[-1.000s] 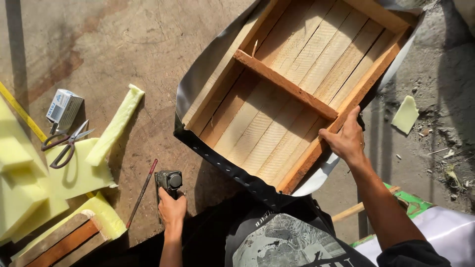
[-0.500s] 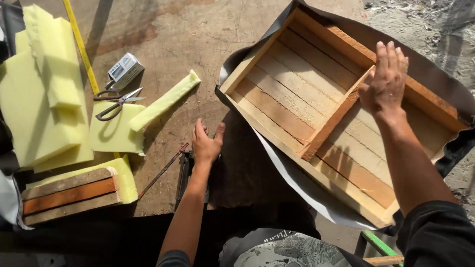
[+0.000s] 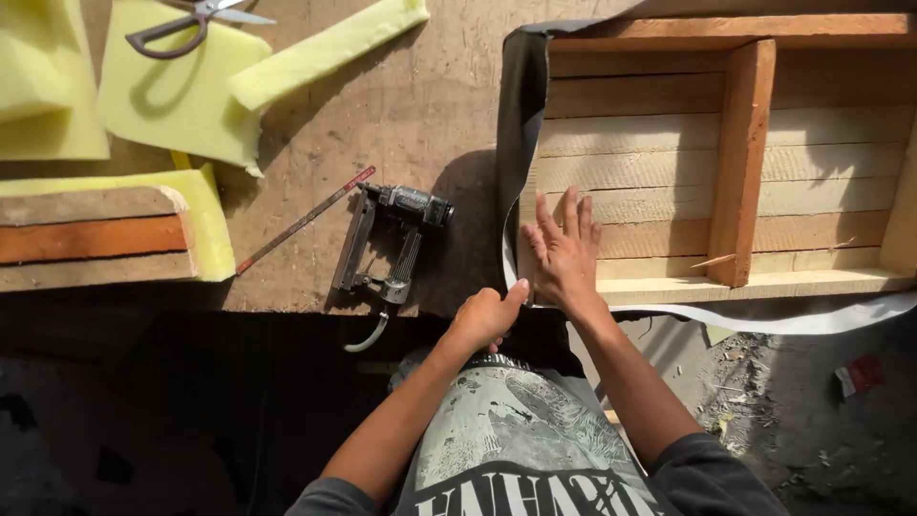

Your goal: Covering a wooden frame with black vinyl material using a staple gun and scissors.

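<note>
Head view: the person looks straight down at a wooden workbench. The right hand lies flat, fingers spread apart, on the near left corner of a wooden frame, palm pressing the slats by the frame's left edge. The frame fills the frame's 1 to 3 o'clock part of the picture; it is made of pale slats with an orange-brown cross bar running upright through its middle. A black sheet wraps up along the frame's left side, its pale underside trailing out along the near edge toward 4 o'clock.

The left hand, at about 6 o'clock from the right hand and just beside it, is curled with the fingers together, pinching the edge of the black sheet at the frame's near corner; the thumb points up toward the right hand's wrist.

At 9 o'clock from the hands, near but apart, a pneumatic stapler lies on the bench with its hose end hanging over the edge. A thin red-tipped rod lies slantwise just to its left. Toward 10 and 11 o'clock are yellow foam pieces, scissors resting on one, and a foam-lined wooden block.
</note>
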